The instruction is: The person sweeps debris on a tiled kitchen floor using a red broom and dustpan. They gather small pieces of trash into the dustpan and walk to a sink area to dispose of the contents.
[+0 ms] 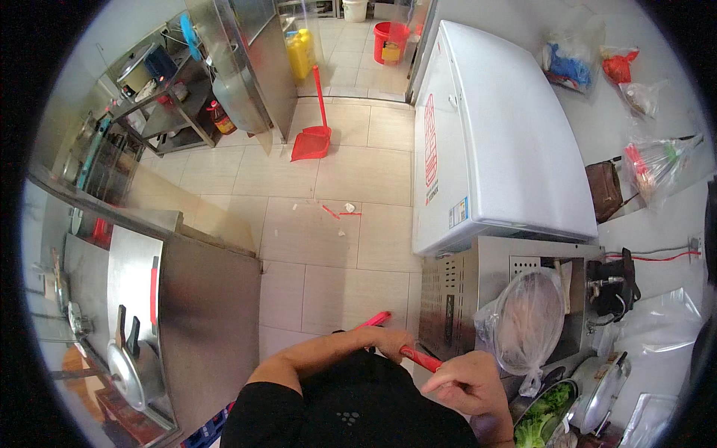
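Note:
Both my hands are on a red broom handle that slants across my body at the bottom centre. My left hand is closed round it, and a red end shows just beyond that forearm. My right hand is at the handle's other end, its fingers curled; its grip is partly hidden. On the tiled floor ahead lie red strips, a crumpled white scrap and small bits. Farther off, a red long-handled dustpan stands with its handle upright.
A white chest freezer and a steel appliance with a plastic bag on it flank the right. At left is a steel counter with a lidded pot. A doorway beyond shows a red bucket and yellow jugs.

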### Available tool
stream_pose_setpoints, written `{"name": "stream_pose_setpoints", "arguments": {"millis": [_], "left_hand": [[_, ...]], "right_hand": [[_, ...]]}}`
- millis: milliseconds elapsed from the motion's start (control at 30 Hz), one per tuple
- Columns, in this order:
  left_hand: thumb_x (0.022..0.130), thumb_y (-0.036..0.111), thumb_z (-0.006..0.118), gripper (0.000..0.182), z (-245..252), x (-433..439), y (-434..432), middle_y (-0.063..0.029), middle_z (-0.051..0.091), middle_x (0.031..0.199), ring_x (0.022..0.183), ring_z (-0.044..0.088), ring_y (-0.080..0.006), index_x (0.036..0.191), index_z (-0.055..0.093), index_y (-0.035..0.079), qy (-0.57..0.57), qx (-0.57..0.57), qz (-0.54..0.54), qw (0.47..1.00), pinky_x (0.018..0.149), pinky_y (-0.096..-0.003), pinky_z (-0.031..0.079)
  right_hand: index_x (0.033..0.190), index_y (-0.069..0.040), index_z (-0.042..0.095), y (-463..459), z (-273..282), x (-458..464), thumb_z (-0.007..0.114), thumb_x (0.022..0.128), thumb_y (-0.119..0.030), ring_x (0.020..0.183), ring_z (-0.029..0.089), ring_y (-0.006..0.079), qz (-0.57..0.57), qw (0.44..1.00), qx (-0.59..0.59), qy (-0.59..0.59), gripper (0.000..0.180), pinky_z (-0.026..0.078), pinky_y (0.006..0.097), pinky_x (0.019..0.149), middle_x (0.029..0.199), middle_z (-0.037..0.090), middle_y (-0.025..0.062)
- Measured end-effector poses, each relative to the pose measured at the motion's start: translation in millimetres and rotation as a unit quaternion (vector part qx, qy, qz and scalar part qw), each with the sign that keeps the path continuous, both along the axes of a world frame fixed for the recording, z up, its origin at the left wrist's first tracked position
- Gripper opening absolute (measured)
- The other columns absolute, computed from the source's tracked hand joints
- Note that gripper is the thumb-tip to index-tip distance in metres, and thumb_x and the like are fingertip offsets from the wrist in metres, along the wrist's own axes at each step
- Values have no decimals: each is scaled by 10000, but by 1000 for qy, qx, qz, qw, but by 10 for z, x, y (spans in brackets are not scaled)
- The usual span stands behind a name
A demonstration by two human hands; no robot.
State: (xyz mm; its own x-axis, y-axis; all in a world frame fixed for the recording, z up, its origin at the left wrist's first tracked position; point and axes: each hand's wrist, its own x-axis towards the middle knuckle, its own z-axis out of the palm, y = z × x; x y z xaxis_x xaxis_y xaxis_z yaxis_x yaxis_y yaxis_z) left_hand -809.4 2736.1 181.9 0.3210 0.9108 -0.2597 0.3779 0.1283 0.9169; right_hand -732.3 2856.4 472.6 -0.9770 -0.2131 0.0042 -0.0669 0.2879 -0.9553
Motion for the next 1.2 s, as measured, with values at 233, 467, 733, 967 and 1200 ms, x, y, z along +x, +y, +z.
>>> {"name": "stream_pose_setpoints", "arguments": {"millis": [233,467,733,967,1200], "left_hand": [[599,170,596,154,-339,-1168,-239,-150,603,667,656,596,-312,687,585,43,96,-51,122,987,579,-442,450],[613,228,605,178,-266,-1958,-3,-152,592,658,677,587,-360,670,594,59,188,42,123,974,565,-463,448],[608,179,601,147,280,-2149,648,-171,613,699,710,602,-356,668,605,45,64,88,-27,994,606,-458,470],[643,215,627,179,-234,-2946,542,-150,595,649,653,584,-338,664,588,42,76,80,114,987,574,-444,438],[693,307,651,250,515,-3120,-39,-146,599,732,778,590,-343,707,590,65,153,3,424,893,621,-456,455]], "right_hand": [[603,-42,522,-169,-731,-524,649,730,-59,418,470,225,14,988,-4,157,181,359,319,400,510,453,61],[562,-69,509,-51,-673,-992,671,694,-86,434,485,237,7,988,61,144,209,372,334,404,509,449,51],[578,-47,583,78,168,-1678,585,784,-197,436,519,200,-93,987,4,133,256,407,301,423,513,509,59],[523,-36,530,-40,-318,-2410,562,746,-136,422,517,195,-178,974,-3,138,247,427,280,446,476,489,55],[504,-48,516,322,21,-3054,500,899,-318,370,497,159,62,959,-187,204,479,431,264,383,456,497,45]]}}
